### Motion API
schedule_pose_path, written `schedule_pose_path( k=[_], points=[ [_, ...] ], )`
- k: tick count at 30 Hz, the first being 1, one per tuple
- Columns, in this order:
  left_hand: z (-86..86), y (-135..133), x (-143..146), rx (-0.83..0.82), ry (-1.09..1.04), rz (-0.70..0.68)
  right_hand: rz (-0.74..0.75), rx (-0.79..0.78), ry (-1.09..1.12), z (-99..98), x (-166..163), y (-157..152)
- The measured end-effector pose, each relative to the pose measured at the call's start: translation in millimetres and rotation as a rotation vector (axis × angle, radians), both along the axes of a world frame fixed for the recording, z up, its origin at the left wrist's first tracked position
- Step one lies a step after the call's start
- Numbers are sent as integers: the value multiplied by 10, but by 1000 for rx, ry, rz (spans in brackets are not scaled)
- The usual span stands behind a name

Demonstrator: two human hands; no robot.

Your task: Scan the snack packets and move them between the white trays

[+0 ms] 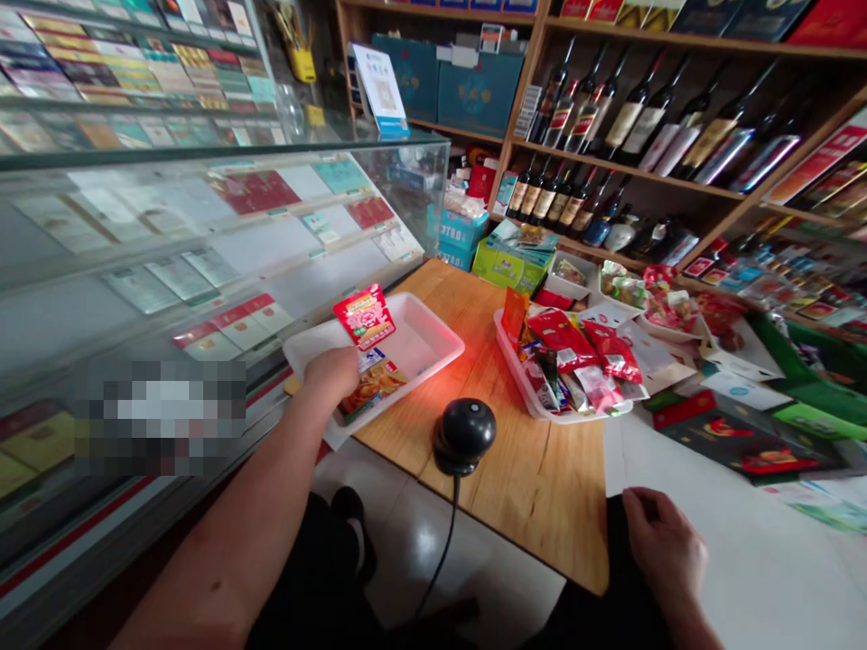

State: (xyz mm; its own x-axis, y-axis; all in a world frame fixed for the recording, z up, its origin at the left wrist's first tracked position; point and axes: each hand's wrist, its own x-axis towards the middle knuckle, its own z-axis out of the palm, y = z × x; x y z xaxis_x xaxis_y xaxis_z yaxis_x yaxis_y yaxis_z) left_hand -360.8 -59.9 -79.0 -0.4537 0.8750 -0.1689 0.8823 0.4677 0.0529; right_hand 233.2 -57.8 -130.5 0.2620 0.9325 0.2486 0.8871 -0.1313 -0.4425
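My left hand reaches over the near edge of a white tray and holds a red snack packet upright above it. One more snack packet lies flat in that tray by my fingers. My right hand rests on my dark-clothed knee at the near edge of the wooden board, holding nothing, fingers loosely spread. A black round scanner with a cable stands on the board between my hands, casting red light. A second white tray to the right is piled with several red snack packets.
A glass display counter with cartons runs along the left. Shelves of wine bottles fill the back wall. Green and blue boxes and small trays of snacks sit behind the board. Dark flat boxes lie on the floor at right.
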Motion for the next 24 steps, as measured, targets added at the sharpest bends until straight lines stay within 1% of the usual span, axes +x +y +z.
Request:
schedule_pose_path(
  k=[5, 10, 20, 24],
  points=[
    [-104, 147, -67, -19, -50, 1, -34, -55, -21, -9, -9, 60],
    [-187, 159, -97, 1, -80, 26, -54, -80, -41, -12, -25, 63],
    [-141, 123, -59, 23, -113, 51, -39, -98, -37, -7, -51, 41],
    [-86, 108, -70, 40, -117, 52, -27, -87, -31, -3, -90, 48]
  ],
)
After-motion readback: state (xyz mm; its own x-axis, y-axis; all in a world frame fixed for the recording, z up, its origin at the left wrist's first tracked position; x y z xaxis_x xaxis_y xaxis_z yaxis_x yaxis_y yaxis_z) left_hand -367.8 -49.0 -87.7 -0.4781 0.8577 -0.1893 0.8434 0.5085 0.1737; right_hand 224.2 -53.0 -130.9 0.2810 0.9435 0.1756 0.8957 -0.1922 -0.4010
